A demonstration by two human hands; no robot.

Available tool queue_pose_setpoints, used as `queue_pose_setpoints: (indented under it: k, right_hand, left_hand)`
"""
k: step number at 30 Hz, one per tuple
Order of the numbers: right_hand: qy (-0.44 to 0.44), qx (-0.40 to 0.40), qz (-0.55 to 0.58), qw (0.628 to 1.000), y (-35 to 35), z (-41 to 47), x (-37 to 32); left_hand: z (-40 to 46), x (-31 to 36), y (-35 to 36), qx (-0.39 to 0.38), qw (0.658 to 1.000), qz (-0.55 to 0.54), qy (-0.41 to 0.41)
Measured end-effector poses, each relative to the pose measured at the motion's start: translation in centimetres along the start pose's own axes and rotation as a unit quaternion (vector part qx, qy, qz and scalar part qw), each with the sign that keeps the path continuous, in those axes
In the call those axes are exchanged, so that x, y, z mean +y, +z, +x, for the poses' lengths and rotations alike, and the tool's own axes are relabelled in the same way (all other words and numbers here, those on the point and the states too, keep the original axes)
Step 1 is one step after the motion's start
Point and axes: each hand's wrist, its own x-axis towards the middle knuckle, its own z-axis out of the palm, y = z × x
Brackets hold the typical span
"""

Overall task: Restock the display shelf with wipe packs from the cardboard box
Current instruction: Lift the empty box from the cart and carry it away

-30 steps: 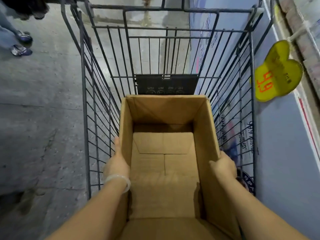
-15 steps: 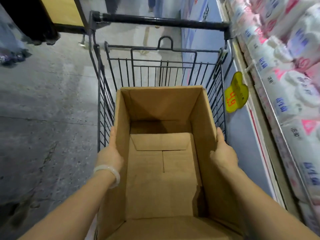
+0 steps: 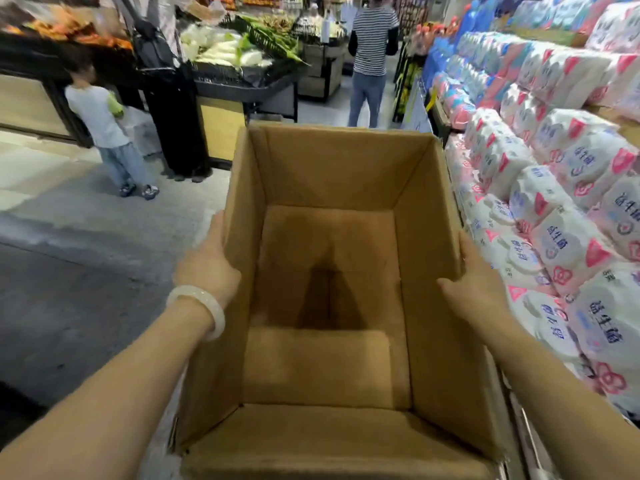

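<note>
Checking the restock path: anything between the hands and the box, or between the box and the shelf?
Nothing visible. Left hand and right hand already press the cardboard box's side walls. The display shelf's wipe packs sit right beside its right wall. The box looks empty.

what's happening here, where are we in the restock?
A person holds an open cardboard box up in front of them, left hand on its left wall and right hand on its right wall. The box is empty; only its folded bottom flaps show. The display shelf on the right is packed with wipe packs. Other shoppers stand by a produce stand across the aisle. No pack is in either hand.
</note>
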Motion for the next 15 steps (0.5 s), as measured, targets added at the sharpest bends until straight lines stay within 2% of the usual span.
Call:
queue_pose_setpoints:
  k: [4,8,15]
  right_hand:
    - [-0.104,-0.007,0.014,0.994,-2.6,-2.8,-4.1]
    - [-0.178,-0.03,0.007,0.984,-3.3,-4.6,-9.7]
    - [-0.323,-0.097,0.055,0.94,2.5,-11.6,-20.0]
  left_hand:
    - [-4.6,-0.4,-6.3,0.076,0.997,-0.013,0.004]
    - [-8.6,-2.9,-12.2,0.131,0.989,0.004,-0.062]
    - [-18.3,-9.8,-22.5,0.242,0.952,0.041,-0.182]
